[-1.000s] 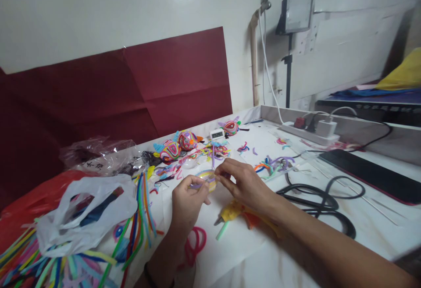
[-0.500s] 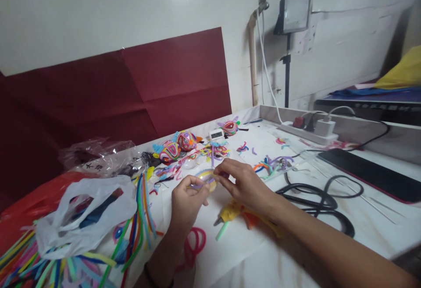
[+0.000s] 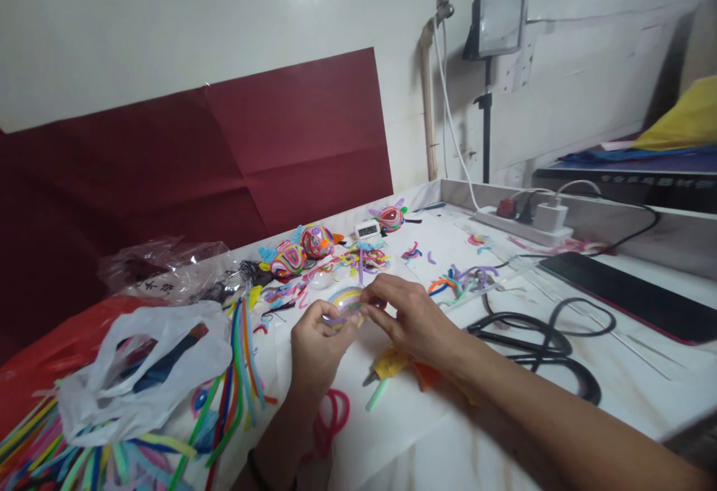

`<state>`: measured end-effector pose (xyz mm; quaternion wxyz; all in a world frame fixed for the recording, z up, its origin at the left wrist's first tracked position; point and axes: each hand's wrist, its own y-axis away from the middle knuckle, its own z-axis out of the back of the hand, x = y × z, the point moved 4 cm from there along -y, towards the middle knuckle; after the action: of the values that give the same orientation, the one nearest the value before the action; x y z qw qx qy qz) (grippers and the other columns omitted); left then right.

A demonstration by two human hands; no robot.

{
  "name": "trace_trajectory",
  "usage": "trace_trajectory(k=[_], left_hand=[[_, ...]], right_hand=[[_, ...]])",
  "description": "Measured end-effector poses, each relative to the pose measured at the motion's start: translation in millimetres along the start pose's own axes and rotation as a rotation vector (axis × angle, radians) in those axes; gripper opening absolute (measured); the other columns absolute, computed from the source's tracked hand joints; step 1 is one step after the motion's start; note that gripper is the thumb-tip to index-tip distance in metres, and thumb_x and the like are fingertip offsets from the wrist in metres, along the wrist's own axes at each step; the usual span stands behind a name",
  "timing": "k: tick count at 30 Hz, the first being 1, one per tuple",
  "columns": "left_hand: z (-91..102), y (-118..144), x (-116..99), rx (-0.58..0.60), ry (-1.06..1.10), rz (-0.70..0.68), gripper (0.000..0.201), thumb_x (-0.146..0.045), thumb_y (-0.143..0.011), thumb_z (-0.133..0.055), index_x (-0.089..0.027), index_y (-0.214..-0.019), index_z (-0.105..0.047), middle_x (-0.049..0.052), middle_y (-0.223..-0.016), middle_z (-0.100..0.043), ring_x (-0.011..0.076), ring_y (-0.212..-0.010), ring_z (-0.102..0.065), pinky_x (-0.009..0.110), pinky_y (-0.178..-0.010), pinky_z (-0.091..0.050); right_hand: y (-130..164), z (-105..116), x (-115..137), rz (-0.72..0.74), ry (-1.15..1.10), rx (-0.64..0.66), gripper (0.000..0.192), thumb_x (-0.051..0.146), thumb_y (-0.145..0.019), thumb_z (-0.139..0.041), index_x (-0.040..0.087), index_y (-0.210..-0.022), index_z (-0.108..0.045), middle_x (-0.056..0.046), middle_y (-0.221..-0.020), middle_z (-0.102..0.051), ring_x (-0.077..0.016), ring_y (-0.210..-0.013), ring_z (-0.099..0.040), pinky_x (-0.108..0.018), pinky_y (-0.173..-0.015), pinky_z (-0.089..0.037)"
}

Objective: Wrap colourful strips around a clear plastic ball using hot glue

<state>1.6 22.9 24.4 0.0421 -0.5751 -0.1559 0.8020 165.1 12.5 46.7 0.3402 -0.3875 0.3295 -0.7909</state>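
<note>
L hand (image 3: 322,345) was clamped, thumb against fingers, on a clear, rounded plastic piece w/ pastel fuzzy stripes (image 3: 343,300), held up above the table's near-middle. R hand (image 3: 411,315) had its fingertips pinched tog. on the piece's right edge; anything tiny betw. them was hidden. Risk: a hard pinch could've dented thin plastic or skewed stripes, esp. if any glue was soft (couldn't tell). A slim purple fuzzy strip (image 3: 361,263) stood up just behind the fingertips; if attached (unclear), a knuckle could've bent it.

Below R wrist lay a yellow glue gun w/ grey tip (image 3: 390,364), a short mint-green stick (image 3: 376,395) beside the tip. If hot, a dropped wrist might've meant a burn. Near L forearm, a looped hot-pink fuzzy strip (image 3: 334,416) could've snagged. Further right, a coiled black cable (image 3: 565,356) might've caught R forearm if it swung out.
</note>
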Motion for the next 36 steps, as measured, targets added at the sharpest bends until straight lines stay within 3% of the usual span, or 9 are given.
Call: trace_trajectory(k=[8, 17, 24, 36], left_hand=[[2.1, -3.7, 4.9, 0.007, 0.021, 0.048, 0.031, -0.037, -0.059, -0.073, -0.024, -0.062, -0.045, -0.011, -0.035, -0.035, 0.0078, -0.033, -0.031, 0.018, -0.035, -0.024], [1.2, -7.2, 11.0, 0.052, 0.165, 0.08, 0.027, -0.036, -0.064, -0.069, -0.021, -0.064, -0.047, -0.009, -0.036, -0.042, 0.0073, -0.035, -0.037, 0.017, -0.039, -0.03], [0.8, -8.3, 13.4, 0.114, 0.296, 0.141, 0.028, -0.035, -0.066, -0.07, -0.021, -0.061, -0.047, -0.009, -0.034, -0.04, 0.0068, -0.034, -0.036, 0.017, -0.041, -0.031], [-0.4, -9.6, 16.6, 0.151, 0.372, 0.173, 0.031, -0.036, -0.066, -0.071, -0.02, -0.06, -0.045, -0.01, -0.036, -0.039, 0.0049, -0.034, -0.034, 0.018, -0.042, -0.031]], right_hand=[[-3.2, 6.1, -4.3, -0.029, -0.07, -0.036, 0.01, 0.01, -0.087, -0.057, 0.019, -0.083, -0.059, 0.0, -0.074, -0.061, -0.0137, -0.067, -0.055, -0.024, -0.062, -0.041], [-6.3, 11.7, -4.6, -0.039, -0.072, -0.05, 0.008, 0.012, -0.087, -0.058, 0.019, -0.082, -0.061, 0.0, -0.071, -0.061, -0.0124, -0.064, -0.054, -0.023, -0.057, -0.04], [-5.4, 13.2, -5.7, 0.001, -0.025, -0.105, 0.007, 0.016, -0.09, -0.056, 0.02, -0.084, -0.059, -0.002, -0.076, -0.061, -0.0146, -0.07, -0.057, -0.026, -0.064, -0.045], [-7.3, 12.9, -11.6, -0.044, -0.044, -0.091, 0.006, 0.017, -0.088, -0.06, 0.019, -0.083, -0.063, -0.002, -0.076, -0.064, -0.015, -0.07, -0.059, -0.027, -0.064, -0.046]])
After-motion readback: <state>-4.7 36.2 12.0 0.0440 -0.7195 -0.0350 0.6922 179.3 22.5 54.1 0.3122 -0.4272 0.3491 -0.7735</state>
